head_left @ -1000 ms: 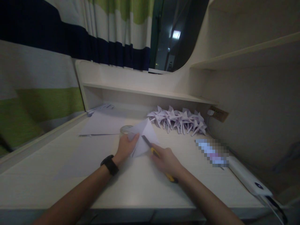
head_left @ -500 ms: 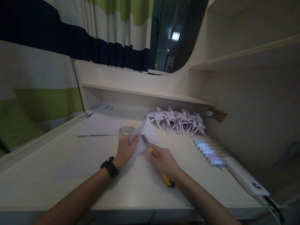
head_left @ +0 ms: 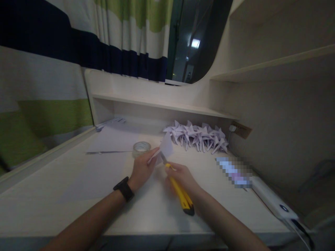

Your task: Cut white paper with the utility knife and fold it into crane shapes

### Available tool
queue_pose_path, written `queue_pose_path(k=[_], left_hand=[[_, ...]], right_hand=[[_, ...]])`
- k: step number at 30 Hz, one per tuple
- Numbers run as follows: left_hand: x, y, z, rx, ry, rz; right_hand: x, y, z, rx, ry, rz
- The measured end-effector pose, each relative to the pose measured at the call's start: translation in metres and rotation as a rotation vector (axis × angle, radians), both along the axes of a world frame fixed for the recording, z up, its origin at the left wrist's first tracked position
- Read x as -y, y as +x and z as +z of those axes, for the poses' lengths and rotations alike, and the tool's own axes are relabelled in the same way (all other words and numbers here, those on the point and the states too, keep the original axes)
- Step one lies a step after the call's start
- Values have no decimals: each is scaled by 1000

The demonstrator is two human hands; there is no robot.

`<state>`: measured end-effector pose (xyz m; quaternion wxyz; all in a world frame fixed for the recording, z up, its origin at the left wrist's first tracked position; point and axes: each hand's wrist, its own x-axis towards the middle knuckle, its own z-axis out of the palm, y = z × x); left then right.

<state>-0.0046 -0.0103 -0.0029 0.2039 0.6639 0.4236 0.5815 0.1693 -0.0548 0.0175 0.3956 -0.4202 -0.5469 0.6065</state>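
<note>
Pinched between the thumb and fingers of my left hand is a small white sheet of paper, folded and raised above the desk. My right hand grips a yellow utility knife with a black end. Its metal blade points up and left and meets the paper near my left fingertips; whether it is cutting cannot be seen. A roll of clear tape lies just behind my left hand. Several white paper pinwheels are bunched together on the desk behind the paper.
White paper sheets lie on the left of the desk. On the right are a blurred-out phone and a white power strip with cables. A low shelf runs along the back, beneath the curtain.
The paper has turned and now shows narrower, more edge-on. The knife handle has swung so that more of its yellow length shows below my right hand.
</note>
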Motion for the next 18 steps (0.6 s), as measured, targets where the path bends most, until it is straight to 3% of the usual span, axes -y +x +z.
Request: queue_pose_path(k=[7,11,14,18], left_hand=[[-5,-2,-8,-56,67,-34],[-4,-1,-8,-54,74,-42],[-1,0,-2,-51,79,-28],[1,1,6,-70,22,93]], right_hand=[[-12,10,-1,-118,-115,55],[-11,11,3,-59,-60,47],[-7,11,7,155,116,36],[-4,17,13,647,570,-10]])
